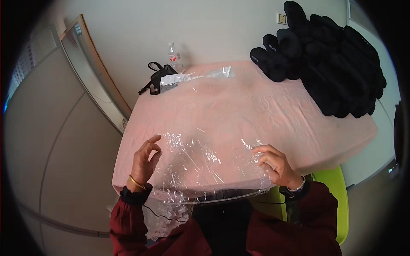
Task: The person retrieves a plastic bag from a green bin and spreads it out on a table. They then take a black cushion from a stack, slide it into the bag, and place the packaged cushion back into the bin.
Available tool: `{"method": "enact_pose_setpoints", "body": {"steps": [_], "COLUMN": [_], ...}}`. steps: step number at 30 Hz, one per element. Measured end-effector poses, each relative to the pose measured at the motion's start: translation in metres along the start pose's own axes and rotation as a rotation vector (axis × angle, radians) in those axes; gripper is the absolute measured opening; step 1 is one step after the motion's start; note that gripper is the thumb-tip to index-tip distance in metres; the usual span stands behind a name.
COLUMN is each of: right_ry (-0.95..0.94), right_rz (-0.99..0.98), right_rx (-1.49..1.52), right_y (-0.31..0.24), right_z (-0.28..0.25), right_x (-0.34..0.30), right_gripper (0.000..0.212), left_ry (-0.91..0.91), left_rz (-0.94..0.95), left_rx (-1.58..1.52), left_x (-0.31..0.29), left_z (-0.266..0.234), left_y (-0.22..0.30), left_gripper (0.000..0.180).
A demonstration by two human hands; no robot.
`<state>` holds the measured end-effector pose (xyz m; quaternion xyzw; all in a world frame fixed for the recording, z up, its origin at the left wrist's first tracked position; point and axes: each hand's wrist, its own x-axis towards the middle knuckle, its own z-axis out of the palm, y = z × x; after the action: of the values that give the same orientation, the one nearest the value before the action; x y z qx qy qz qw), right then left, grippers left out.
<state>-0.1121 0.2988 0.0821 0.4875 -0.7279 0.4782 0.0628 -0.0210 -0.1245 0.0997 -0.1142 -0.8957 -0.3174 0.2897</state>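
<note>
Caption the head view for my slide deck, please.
Both hands, left and right, hold clear plastic film over a pink table.

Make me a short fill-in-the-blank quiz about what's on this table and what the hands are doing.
1. Both hands hold a sheet of clear ____ film.
2. The table is covered in a ____ cloth.
3. The pile of slippers at the far right is ____ in colour.

Missing words: plastic; pink; black
</note>
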Motion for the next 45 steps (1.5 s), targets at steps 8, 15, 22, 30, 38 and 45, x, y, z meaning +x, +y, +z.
{"method": "enact_pose_setpoints", "body": {"steps": [8, 15, 22, 30, 38, 45], "right_ry": [-0.05, -0.094, -0.121, -0.358, -0.41, -0.371], "right_rz": [0.126, 0.124, 0.033, 0.152, 0.226, 0.276], "right_rx": [-0.196, -0.538, -0.404, -0.65, -0.695, -0.69], "right_y": [0.036, 0.008, -0.006, 0.007, 0.016, 0.018], "right_z": [0.026, -0.006, 0.06, 0.073, 0.032, 0.025], "right_x": [-0.005, -0.003, 0.016, 0.01, -0.006, -0.013], "right_gripper": [0.027, 0.039, 0.05, 0.094, 0.108, 0.112], "left_ry": [-0.23, -0.201, -0.332, -0.338, -0.353, -0.316], "left_rz": [-0.194, -0.097, 0.059, 0.025, -0.114, -0.148], "left_rx": [0.046, 0.352, 0.218, 0.354, 0.573, 0.652], "left_x": [-0.008, -0.04, -0.035, -0.046, -0.076, -0.088], "left_z": [0.021, 0.005, 0.102, 0.137, 0.064, 0.051], "left_y": [-0.036, 0.001, 0.096, 0.084, 0.035, 0.02], "left_gripper": [0.019, 0.026, 0.065, 0.098, 0.105, 0.106]}}
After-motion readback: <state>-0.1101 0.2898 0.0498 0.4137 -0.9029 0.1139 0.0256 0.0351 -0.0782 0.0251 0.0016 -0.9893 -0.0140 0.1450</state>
